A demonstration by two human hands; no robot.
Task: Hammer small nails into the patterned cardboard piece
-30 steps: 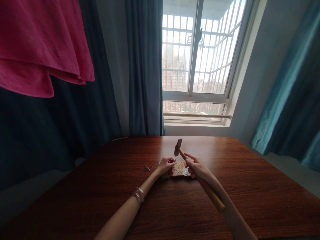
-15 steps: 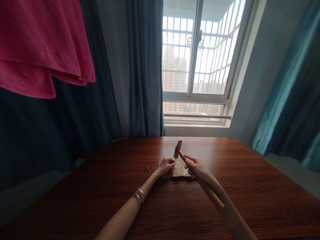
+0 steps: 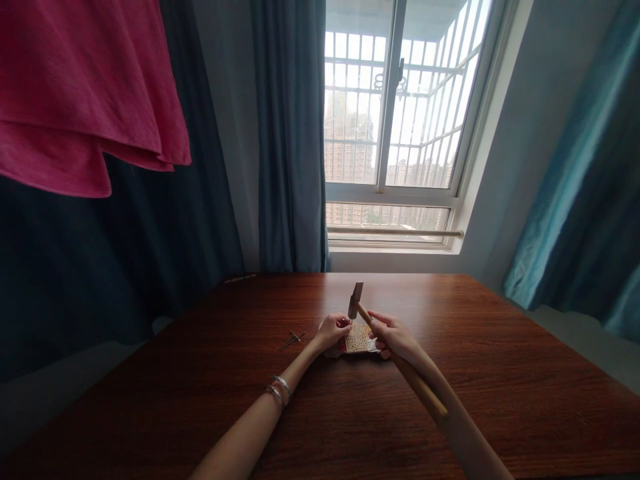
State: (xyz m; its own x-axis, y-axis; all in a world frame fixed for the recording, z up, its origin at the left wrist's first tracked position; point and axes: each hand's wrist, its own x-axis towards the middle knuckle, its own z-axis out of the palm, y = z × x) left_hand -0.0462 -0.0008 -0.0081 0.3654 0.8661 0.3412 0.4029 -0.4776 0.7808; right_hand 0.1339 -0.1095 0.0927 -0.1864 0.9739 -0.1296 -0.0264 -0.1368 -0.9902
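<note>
My right hand [image 3: 394,335] is wrapped round the wooden handle of a hammer [image 3: 420,388], whose metal head is at the far end. Just under that head stands a thin nail [image 3: 351,322], pinched upright between the fingertips of my left hand [image 3: 333,331]. The nail's point meets a small pale block dotted with dark spots or holes [image 3: 357,339]; I cannot tell how deep it sits. Something red and some whitish wrapping show at the block's sides, partly hidden by my hands. The hammer head appears to touch the nail's top or hover very close above it.
Several loose nails [image 3: 293,340] lie crossed on the brown wooden table [image 3: 240,413], left of my left hand. Behind the table are a barred window [image 3: 390,133] and blue curtains [image 3: 290,133]. A pink cloth [image 3: 90,100] hangs at the upper left.
The hammer head has dropped slightly towards the nail. Both hands keep nearly the same place and hold, and the block stays put.
</note>
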